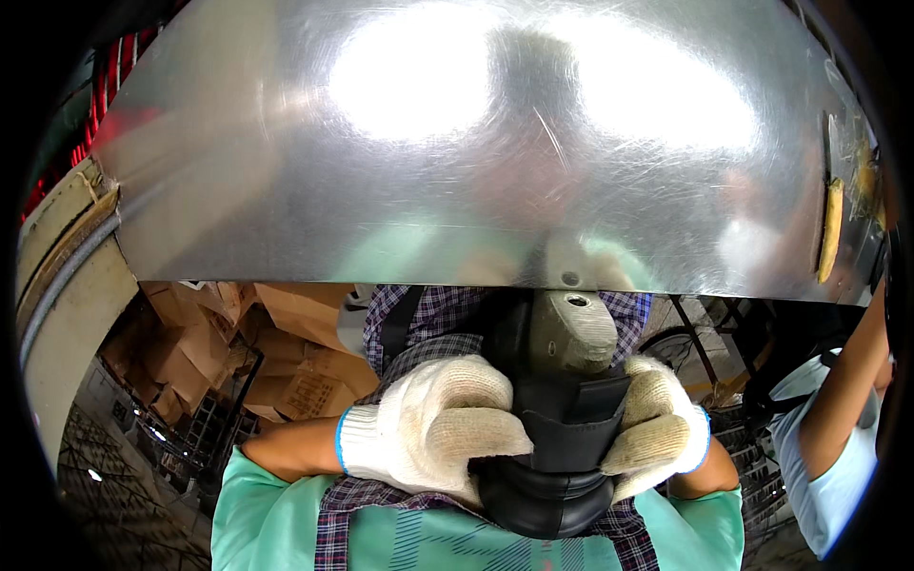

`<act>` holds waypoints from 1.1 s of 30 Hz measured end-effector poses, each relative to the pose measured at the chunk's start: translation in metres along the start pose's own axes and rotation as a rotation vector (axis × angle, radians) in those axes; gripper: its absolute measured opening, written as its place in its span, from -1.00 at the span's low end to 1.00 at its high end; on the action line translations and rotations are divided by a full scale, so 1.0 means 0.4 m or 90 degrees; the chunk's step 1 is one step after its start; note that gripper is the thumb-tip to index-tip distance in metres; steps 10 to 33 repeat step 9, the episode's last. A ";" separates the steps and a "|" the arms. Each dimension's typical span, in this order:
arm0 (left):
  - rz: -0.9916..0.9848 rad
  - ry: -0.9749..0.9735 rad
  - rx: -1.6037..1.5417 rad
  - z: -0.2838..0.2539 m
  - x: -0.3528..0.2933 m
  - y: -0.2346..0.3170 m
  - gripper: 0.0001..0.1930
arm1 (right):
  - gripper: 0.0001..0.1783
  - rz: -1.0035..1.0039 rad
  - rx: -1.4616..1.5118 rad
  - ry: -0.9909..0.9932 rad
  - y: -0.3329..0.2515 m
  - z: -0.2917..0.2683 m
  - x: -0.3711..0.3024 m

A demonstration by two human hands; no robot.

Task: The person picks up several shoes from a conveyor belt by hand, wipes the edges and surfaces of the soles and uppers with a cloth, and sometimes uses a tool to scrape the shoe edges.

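Close to my body, below the table's near edge, I hold a black leather-like padded part (pixel 562 447), perhaps an armrest. It has a rounded, seamed end toward me and a flap on top. From its far end sticks a grey bracket (pixel 575 333) with a round hole, close to the table edge. My left hand (pixel 443 428), in a white knit glove, is closed on the part's left side with the thumb on top. My right hand (pixel 657 433), gloved alike, grips the right side. The fingers underneath are hidden.
A shiny, scratched metal table (pixel 314 200) spans the view ahead. At its right edge lies a tool with a yellow handle (pixel 831 228). Brown cardboard (pixel 305 381) fills the space at lower left. Another person's arm (pixel 843 400) shows at the right.
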State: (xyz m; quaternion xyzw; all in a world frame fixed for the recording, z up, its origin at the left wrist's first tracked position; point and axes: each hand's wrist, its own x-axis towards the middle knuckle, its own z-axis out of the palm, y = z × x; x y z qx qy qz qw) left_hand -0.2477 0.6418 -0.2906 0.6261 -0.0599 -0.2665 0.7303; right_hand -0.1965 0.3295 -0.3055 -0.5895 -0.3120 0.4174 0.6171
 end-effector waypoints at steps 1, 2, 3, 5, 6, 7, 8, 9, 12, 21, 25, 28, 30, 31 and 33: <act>-0.002 -0.013 0.005 0.000 -0.001 -0.003 -0.33 | -0.31 0.050 -0.018 -0.049 -0.022 -0.030 0.021; -0.006 -0.036 0.038 -0.009 0.008 0.009 -0.33 | -0.22 0.072 -0.058 -0.081 -0.029 -0.042 0.031; -0.008 -0.057 0.074 -0.014 0.014 0.017 -0.33 | -0.13 0.090 -0.101 -0.116 -0.035 -0.057 0.044; 0.035 -0.008 0.112 -0.019 0.021 0.022 -0.31 | 0.07 0.136 -0.265 -0.142 -0.077 -0.086 0.089; 0.063 0.013 0.133 -0.021 0.024 0.028 -0.30 | 0.13 0.194 -0.370 -0.137 -0.123 -0.099 0.120; 0.087 0.053 0.175 -0.010 0.019 0.028 -0.25 | 0.24 0.176 -0.321 -0.024 -0.087 -0.077 0.100; 0.119 0.093 0.219 0.000 0.015 0.025 -0.20 | 0.28 0.187 -0.384 0.069 -0.072 -0.039 0.099; 0.132 0.114 0.236 0.003 0.015 0.029 -0.19 | 0.32 0.228 -0.413 0.099 -0.044 -0.014 0.090; 0.132 0.114 0.236 0.003 0.015 0.029 -0.19 | 0.32 0.228 -0.413 0.099 -0.044 -0.014 0.090; 0.132 0.114 0.236 0.003 0.015 0.029 -0.19 | 0.32 0.228 -0.413 0.099 -0.044 -0.014 0.090; 0.132 0.114 0.236 0.003 0.015 0.029 -0.19 | 0.32 0.228 -0.413 0.099 -0.044 -0.014 0.090; 0.132 0.114 0.236 0.003 0.015 0.029 -0.19 | 0.32 0.228 -0.413 0.099 -0.044 -0.014 0.090; 0.132 0.114 0.236 0.003 0.015 0.029 -0.19 | 0.32 0.228 -0.413 0.099 -0.044 -0.014 0.090; 0.132 0.114 0.236 0.003 0.015 0.029 -0.19 | 0.32 0.228 -0.413 0.099 -0.044 -0.014 0.090; 0.132 0.114 0.236 0.003 0.015 0.029 -0.19 | 0.32 0.228 -0.413 0.099 -0.044 -0.014 0.090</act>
